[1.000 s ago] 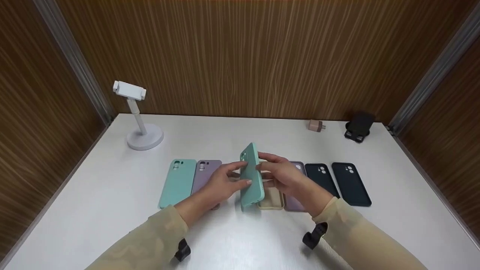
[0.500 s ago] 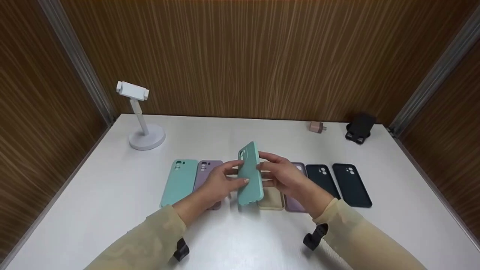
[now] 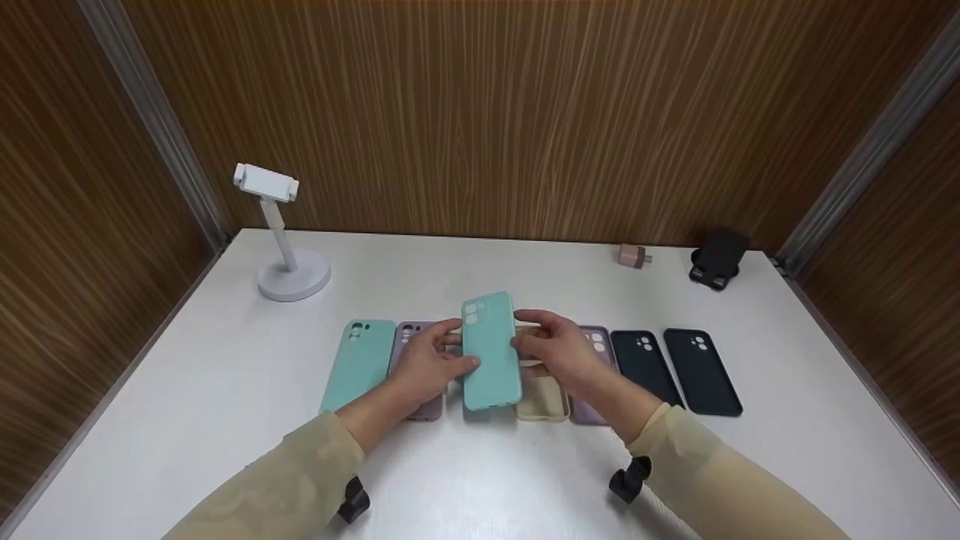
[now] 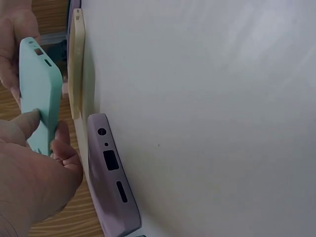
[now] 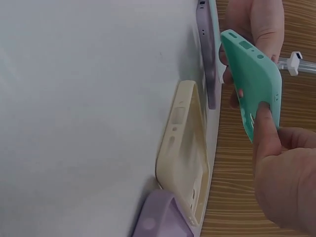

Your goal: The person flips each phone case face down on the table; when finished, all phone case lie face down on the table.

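A mint-green phone case (image 3: 491, 352) is held above the table between both hands, its back with the camera cutouts facing the head camera. My left hand (image 3: 429, 365) pinches its left edge, the thumb lying on the back. On the opposite edge, my right hand (image 3: 562, 352) grips the case; in the right wrist view its thumb (image 5: 266, 131) reaches inside the hollow shell. Behind and below lie a purple case (image 3: 427, 405) on the left and a cream case (image 3: 544, 397) on the right, both partly hidden by the hands.
In the same row lie another mint case (image 3: 360, 364), a second purple case (image 3: 595, 405) and two dark cases (image 3: 645, 360). Farther back stand a white phone stand (image 3: 292, 276), a pink plug charger (image 3: 632, 256) and a black folding stand (image 3: 718, 259). Wood-grain panels enclose the white table.
The held mint case has turned from nearly edge-on so its back faces the head camera more fully. The left hand has shifted slightly left with it; the right hand keeps its hold.
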Demonstrator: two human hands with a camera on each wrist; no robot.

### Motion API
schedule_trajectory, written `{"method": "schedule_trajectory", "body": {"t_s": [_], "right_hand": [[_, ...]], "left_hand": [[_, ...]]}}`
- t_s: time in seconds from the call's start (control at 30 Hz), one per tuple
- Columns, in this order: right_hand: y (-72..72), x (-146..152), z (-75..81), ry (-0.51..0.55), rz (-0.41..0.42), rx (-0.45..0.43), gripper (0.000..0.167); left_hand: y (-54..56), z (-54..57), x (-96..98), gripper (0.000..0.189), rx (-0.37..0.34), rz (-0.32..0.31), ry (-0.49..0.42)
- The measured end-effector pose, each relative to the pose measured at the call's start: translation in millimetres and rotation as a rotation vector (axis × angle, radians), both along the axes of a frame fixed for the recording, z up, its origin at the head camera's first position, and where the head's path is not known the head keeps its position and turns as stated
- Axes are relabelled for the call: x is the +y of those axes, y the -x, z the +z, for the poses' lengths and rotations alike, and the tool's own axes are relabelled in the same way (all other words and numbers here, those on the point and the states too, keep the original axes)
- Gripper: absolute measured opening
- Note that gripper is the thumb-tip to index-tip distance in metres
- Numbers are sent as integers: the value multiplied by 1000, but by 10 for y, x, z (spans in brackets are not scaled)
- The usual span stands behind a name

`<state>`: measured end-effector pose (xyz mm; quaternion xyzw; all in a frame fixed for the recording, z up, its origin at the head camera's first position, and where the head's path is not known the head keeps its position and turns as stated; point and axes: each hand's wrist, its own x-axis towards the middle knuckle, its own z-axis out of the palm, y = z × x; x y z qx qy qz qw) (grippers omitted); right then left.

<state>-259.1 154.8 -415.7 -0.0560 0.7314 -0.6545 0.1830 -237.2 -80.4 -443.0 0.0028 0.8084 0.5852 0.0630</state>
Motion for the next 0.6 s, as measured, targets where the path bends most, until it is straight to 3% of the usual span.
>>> {"method": "schedule_trajectory", "body": {"t_s": [0.17, 0.6], "right_hand": [[0, -38, -27, -80, -20, 26, 54], [2, -111, -99, -196, -17, 139, 56]], "left_hand": [[-6, 17, -30, 72, -20, 19, 24], [-16, 16, -86, 68, 24, 15, 46]]}}
